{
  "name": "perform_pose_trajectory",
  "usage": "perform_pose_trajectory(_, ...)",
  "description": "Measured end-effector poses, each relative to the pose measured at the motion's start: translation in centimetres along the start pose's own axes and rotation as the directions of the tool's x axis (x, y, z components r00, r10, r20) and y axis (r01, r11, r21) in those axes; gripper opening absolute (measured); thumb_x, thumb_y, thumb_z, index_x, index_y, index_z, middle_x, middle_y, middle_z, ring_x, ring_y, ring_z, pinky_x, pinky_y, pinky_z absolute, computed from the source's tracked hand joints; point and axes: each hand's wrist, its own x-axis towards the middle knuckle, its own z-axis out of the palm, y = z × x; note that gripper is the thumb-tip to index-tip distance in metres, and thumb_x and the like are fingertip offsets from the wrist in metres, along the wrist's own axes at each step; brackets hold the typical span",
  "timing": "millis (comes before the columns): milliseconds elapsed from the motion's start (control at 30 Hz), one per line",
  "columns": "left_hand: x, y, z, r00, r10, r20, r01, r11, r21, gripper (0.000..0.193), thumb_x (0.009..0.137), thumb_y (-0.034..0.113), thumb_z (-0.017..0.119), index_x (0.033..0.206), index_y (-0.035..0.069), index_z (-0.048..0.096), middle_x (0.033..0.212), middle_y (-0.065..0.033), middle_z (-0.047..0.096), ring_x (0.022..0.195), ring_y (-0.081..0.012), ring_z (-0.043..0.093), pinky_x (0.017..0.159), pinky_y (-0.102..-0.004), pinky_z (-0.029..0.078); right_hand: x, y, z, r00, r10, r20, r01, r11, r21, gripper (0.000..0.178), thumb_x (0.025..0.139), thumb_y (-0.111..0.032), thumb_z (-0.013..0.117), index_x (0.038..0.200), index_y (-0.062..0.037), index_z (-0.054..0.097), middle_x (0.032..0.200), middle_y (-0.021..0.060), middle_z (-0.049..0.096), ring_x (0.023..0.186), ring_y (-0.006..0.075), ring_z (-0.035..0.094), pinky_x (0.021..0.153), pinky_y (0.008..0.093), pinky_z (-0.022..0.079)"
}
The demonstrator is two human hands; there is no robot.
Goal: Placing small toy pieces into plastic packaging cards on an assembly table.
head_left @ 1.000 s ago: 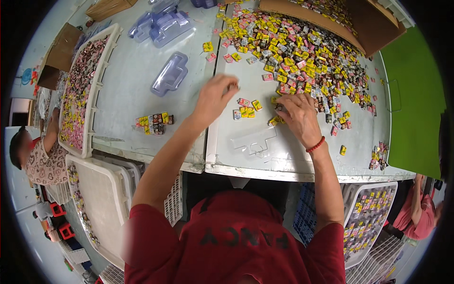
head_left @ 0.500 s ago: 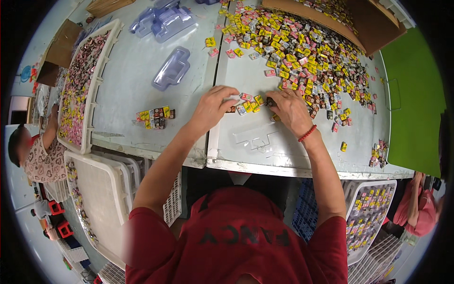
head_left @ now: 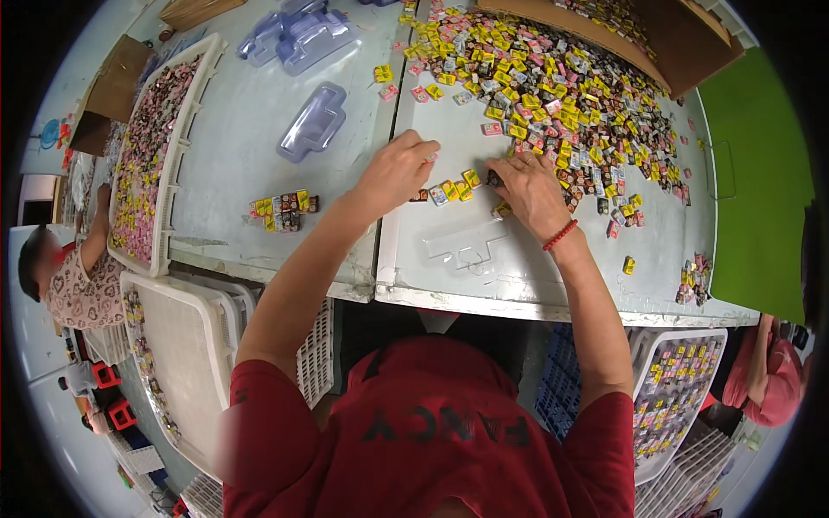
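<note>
My left hand [head_left: 399,175] is closed with thumb and finger pinching a small pink packet [head_left: 432,158], only partly visible. A short row of small packets lies just to its right, with a pale one [head_left: 439,195], yellow ones [head_left: 464,190] and a dark brown one [head_left: 420,196]. Beyond the row's right end, my right hand [head_left: 528,187] has bent fingers over a dark brown packet [head_left: 493,179] at its fingertips. A yellow packet [head_left: 502,210] lies beside its palm. Nearer me rests a clear, stepped plastic tray [head_left: 466,246] on the table.
A large heap of mixed packets [head_left: 553,104] spreads in front of a cardboard box [head_left: 699,52]. Left stand a packet cluster [head_left: 285,211], bluish plastic trays [head_left: 313,121] and a filled white crate [head_left: 177,147]. A gap divides the tables. People work at both sides.
My left hand has closed and taken the pink packet out of the row, moving slightly up and right. My right hand stays almost in place.
</note>
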Motion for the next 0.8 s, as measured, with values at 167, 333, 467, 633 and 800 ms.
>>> perform_pose_trajectory(167,-4.3,-0.1,-2.4,0.997,-0.078,-0.005,0.077,0.995,-0.071,0.017,0.083,0.010,0.065,0.098,0.004,0.062,0.084,-0.0141,0.056,0.076,-0.0317,0.059,0.068,-0.0392,0.048,0.3,-0.2,-0.9,0.998,-0.065,0.012,0.066,0.997,-0.038,0.045,0.076,-0.011,0.071,0.120,-0.0117,0.059,0.115,0.0062,0.063,0.114,0.0282,0.052,0.099,0.0411,0.038)
perform_pose_trajectory(333,-7.1,1.8,-2.5,0.984,-0.165,0.073,0.171,0.981,-0.090,0.019,0.081,0.012,0.070,0.093,0.003,0.059,0.080,-0.0134,0.055,0.073,-0.0309,0.059,0.065,-0.0379,0.048,0.8,-1.3,-1.1,0.984,-0.166,-0.060,0.164,0.986,-0.041,0.047,0.076,-0.012,0.071,0.121,-0.0124,0.059,0.118,0.0061,0.061,0.115,0.0264,0.051,0.100,0.0422,0.036)
perform_pose_trajectory(467,-7.3,2.9,-1.0,0.974,-0.226,-0.023,0.225,0.973,-0.042,0.021,0.079,0.014,0.071,0.093,0.003,0.060,0.080,-0.0142,0.057,0.073,-0.0333,0.059,0.065,-0.0396,0.047,1.6,-3.6,-0.5,0.980,-0.174,-0.099,0.176,0.984,0.013,0.041,0.075,-0.014,0.072,0.115,-0.0115,0.062,0.113,0.0058,0.063,0.112,0.0263,0.052,0.101,0.0443,0.035)
perform_pose_trajectory(633,-7.9,3.2,-1.0,0.965,-0.252,-0.079,0.245,0.966,-0.084,0.022,0.077,0.013,0.072,0.094,0.003,0.061,0.084,-0.0152,0.058,0.078,-0.0357,0.059,0.068,-0.0417,0.047,3.0,-7.5,1.8,0.968,-0.237,-0.077,0.235,0.971,-0.030,0.030,0.077,-0.015,0.067,0.107,-0.0109,0.065,0.106,0.0044,0.065,0.110,0.0245,0.054,0.104,0.0468,0.033)
perform_pose_trajectory(800,-8.8,3.7,-0.5,0.949,-0.254,-0.186,0.259,0.966,0.000,0.025,0.074,0.013,0.073,0.096,0.005,0.063,0.088,-0.0125,0.059,0.078,-0.0341,0.060,0.070,-0.0407,0.049,3.0,-9.3,2.8,0.971,-0.235,-0.034,0.227,0.961,-0.155,0.021,0.078,-0.012,0.059,0.097,-0.0082,0.067,0.092,0.0037,0.065,0.098,0.0218,0.056,0.102,0.0473,0.033)
